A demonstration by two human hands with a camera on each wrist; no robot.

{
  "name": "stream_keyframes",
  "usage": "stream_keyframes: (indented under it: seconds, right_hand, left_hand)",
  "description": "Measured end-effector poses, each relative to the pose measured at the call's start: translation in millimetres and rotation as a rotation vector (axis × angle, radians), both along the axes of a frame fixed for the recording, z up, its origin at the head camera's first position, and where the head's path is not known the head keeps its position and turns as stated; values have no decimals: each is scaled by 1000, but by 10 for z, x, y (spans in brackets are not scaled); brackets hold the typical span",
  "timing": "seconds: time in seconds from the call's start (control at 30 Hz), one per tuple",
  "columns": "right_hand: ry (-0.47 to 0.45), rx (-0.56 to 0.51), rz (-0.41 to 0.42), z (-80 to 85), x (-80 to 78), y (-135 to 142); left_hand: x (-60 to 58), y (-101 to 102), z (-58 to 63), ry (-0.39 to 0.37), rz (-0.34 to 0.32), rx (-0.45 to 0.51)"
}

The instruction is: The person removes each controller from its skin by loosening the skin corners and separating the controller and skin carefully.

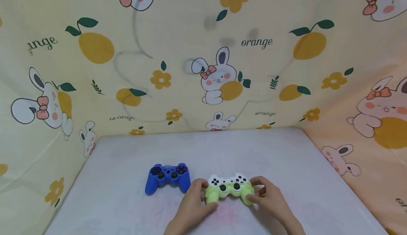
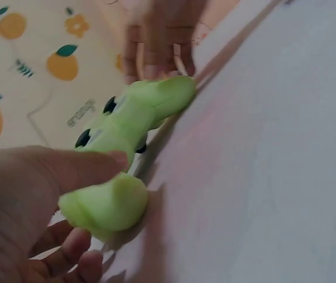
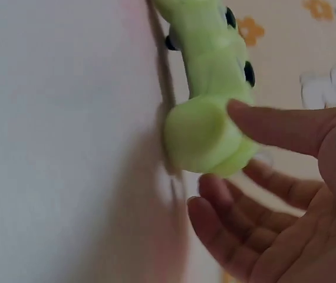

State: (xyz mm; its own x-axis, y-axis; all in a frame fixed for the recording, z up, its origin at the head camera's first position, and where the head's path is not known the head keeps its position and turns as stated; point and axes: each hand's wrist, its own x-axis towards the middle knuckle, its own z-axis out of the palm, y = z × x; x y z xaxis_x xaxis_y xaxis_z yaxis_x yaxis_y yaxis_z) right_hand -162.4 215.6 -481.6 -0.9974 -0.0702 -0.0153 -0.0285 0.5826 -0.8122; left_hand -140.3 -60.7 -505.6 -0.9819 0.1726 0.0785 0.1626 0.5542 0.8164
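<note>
A white game controller (image 1: 229,182) with a pale green lower part and grips lies face up, low in the middle of the head view. My left hand (image 1: 194,204) holds its left grip, thumb on the near side and fingers at the outer edge. On the other side my right hand (image 1: 271,199) pinches the right grip, its thumb on top. The left wrist view shows the green grip (image 2: 112,203) under my left thumb. In the right wrist view my right thumb (image 3: 274,124) presses the rounded grip end, with the other fingers curled beneath and partly behind it.
A blue game controller (image 1: 168,176) lies face up to the left, close to my left hand. The white tabletop (image 1: 127,153) is enclosed at the back and sides by cloth (image 1: 190,33) printed with rabbits and oranges.
</note>
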Motion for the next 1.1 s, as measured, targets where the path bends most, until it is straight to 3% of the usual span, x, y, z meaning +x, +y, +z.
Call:
stream_keyframes:
  seconds: [0.1,0.27,0.37,0.8,1.1]
  right_hand:
    - [82,48,51,113,19,11]
    - [368,100,196,213,-69,93]
    - [465,93,269,213,-134,119]
    - [341,88,462,209,-418,-34]
    - [307,59,545,195,-494,-114]
  left_hand:
    - [-2,31,24,56,4,-61]
    - [-52,54,60,103,8,-38]
    - [-97,77,79,116,-10,-18]
    - [-163,130,8,140,-3,3]
    - [-184,93,-19,142,-24,37]
